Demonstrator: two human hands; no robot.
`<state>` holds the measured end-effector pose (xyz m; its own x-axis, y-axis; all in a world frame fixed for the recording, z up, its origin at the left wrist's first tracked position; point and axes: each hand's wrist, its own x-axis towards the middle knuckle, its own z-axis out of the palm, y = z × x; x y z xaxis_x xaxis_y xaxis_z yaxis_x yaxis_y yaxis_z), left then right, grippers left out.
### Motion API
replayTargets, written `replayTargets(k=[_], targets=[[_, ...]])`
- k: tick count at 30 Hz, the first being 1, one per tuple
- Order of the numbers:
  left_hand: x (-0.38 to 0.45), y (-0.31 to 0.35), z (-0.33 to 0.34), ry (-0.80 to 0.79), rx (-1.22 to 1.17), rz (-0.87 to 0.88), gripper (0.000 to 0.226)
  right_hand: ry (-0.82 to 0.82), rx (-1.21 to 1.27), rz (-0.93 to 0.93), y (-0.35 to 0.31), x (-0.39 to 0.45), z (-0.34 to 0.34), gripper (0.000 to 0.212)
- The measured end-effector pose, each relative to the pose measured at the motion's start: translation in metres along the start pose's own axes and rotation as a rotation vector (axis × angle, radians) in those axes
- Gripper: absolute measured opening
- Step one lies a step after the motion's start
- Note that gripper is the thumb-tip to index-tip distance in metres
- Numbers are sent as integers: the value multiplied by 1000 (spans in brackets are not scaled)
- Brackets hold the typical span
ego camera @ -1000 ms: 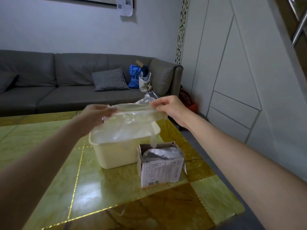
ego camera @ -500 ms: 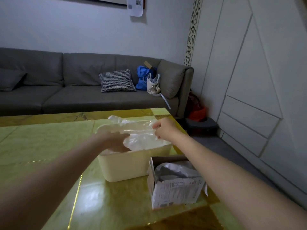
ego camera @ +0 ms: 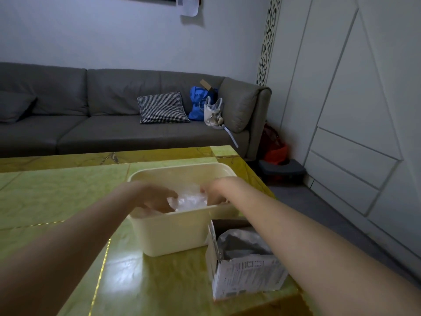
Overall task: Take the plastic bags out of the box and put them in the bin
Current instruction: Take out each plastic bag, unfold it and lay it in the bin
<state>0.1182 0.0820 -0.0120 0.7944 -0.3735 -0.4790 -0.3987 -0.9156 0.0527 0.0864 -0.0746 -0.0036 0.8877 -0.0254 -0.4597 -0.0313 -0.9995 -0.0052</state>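
A cream plastic bin (ego camera: 173, 231) stands on the yellow-green table (ego camera: 57, 192). Both my hands reach down into it. My left hand (ego camera: 157, 197) and my right hand (ego camera: 215, 193) hold a crumpled clear plastic bag (ego camera: 189, 199) between them, low inside the bin. The fingertips are partly hidden by the bin's front wall. Just right of the bin sits an open white cardboard box (ego camera: 246, 277). Grey-white plastic bags (ego camera: 241, 242) fill its top, and my right forearm passes over it.
A grey sofa (ego camera: 91, 124) runs behind the table, with a checked cushion (ego camera: 163, 107), a blue bag (ego camera: 199, 102) and a white bag (ego camera: 213, 112) on it. White wall panels stand at the right. The table's right edge lies close beside the box.
The clear bag was stretched between my hands above the bin. Both hands have since come down and together, carrying the bag into the bin, where it is now bunched up.
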Motion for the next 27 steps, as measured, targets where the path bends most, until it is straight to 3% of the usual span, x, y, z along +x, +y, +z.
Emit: replayTargets(k=[8,12,15,17,19,22,27], targets=[[-28,0,-20,40,10,-1,67,53,-85,-26,4,-26,-18,59],[-60,12,-33,308,-23,67,49,305,1,-46,15,-67,-32,31],[-77,37,-31,521,-166,230,25,178,123,-3,27,-100,-28,24],[-84,59,-21,508,-172,306,23,-4,103,50,34,-117,-16,33],[-90,81,-7,450,-141,355,25,-71,66,90,39,-126,2,36],[-93,103,12,404,-116,368,28,15,37,91,39,-128,25,22],[-96,114,23,335,-94,338,33,232,70,45,34,-130,35,16]])
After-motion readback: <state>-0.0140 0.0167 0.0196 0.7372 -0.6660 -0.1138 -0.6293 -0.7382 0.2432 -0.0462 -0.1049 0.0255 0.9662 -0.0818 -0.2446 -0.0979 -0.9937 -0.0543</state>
